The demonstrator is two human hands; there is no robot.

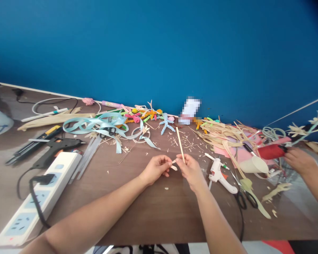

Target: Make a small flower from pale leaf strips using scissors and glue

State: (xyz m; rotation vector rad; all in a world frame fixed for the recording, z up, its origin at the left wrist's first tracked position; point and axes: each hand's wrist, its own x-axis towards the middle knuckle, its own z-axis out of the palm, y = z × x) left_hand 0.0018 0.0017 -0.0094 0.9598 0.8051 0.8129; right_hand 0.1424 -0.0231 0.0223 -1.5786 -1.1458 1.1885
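Observation:
My left hand [157, 168] and my right hand [190, 170] meet over the middle of the brown table [153, 208]. Both pinch a small pale strip piece [174, 164] between their fingertips. My right hand also grips a thin wooden stick [180, 144] that points up and away from me. Fingers of both hands are closed.
A white glue gun [220, 174] and black scissors [245, 198] lie right of my hands. A white power strip [34, 201], black glue gun [55, 148], light blue ribbon [100, 125] and straw scraps [219, 135] lie around. Another person's hand [300, 161] holds a red object [270, 151] at the right.

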